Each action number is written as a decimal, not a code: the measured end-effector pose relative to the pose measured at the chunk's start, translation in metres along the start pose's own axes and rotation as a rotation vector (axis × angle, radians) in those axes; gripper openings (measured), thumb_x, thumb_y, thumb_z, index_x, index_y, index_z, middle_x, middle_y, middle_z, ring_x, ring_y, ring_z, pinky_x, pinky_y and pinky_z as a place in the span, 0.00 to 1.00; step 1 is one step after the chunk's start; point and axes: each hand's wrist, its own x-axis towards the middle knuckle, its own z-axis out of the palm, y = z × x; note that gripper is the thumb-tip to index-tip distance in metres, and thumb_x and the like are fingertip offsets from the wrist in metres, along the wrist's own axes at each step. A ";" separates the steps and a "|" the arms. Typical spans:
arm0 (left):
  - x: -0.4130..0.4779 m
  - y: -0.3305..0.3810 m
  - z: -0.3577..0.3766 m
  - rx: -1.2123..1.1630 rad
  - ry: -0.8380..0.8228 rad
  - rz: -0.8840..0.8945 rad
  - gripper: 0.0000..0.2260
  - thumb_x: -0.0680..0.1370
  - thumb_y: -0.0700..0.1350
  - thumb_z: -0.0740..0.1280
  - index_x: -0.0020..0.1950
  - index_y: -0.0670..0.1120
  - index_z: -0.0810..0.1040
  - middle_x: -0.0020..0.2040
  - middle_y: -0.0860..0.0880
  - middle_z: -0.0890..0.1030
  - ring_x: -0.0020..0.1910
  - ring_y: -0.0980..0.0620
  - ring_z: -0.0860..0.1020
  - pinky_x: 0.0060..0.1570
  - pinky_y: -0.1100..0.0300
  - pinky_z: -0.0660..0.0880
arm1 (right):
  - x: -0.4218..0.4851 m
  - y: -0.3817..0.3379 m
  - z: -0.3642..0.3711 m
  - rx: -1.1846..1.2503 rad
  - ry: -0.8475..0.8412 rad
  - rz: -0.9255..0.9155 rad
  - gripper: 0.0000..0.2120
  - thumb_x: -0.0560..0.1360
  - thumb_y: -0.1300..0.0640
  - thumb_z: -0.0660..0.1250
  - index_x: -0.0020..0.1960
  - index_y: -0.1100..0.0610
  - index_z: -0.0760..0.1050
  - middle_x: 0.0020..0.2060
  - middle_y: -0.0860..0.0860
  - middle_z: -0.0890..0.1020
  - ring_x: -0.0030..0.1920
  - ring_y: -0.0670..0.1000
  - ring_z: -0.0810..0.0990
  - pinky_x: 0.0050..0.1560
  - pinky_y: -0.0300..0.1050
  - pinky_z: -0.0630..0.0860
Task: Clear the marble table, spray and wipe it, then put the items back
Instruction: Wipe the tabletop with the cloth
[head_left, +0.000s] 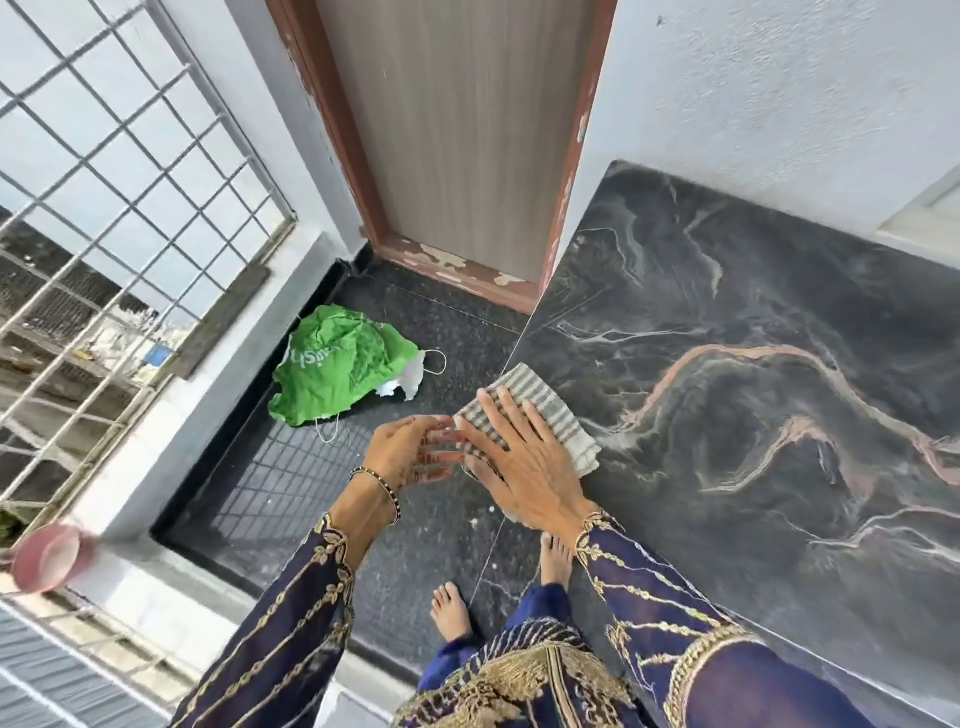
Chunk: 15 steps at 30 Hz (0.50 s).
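Dark veined marble table (753, 322), striped cloth (540, 410) at its left edge

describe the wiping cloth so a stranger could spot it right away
Start at the dark veined marble table on the right and go to its near left edge. The cloth lies there under the flat right hand. Grey and white stripes set it apart from the green bag on the floor.

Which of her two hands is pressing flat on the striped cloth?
The right hand, palm down on the striped cloth at the marble table's edge; the left hand only touches the cloth's side.
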 end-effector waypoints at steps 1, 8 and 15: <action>-0.001 -0.002 0.001 0.006 -0.002 0.016 0.10 0.78 0.41 0.63 0.53 0.39 0.81 0.40 0.44 0.85 0.33 0.48 0.83 0.37 0.56 0.80 | -0.008 -0.003 0.001 -0.012 -0.006 -0.046 0.26 0.86 0.41 0.47 0.82 0.44 0.51 0.83 0.52 0.51 0.83 0.55 0.48 0.81 0.58 0.53; 0.002 -0.007 0.006 0.072 -0.051 0.042 0.09 0.78 0.42 0.64 0.53 0.39 0.80 0.35 0.48 0.85 0.29 0.50 0.82 0.28 0.62 0.78 | -0.075 0.027 -0.003 -0.095 -0.040 -0.130 0.26 0.86 0.41 0.48 0.82 0.42 0.51 0.83 0.49 0.52 0.83 0.52 0.49 0.81 0.56 0.49; 0.007 -0.010 0.002 0.116 -0.087 0.039 0.09 0.77 0.42 0.65 0.52 0.39 0.81 0.43 0.43 0.85 0.31 0.50 0.82 0.30 0.62 0.78 | -0.088 0.069 -0.023 -0.086 -0.123 0.036 0.27 0.86 0.40 0.44 0.83 0.43 0.47 0.83 0.50 0.49 0.83 0.50 0.45 0.81 0.53 0.46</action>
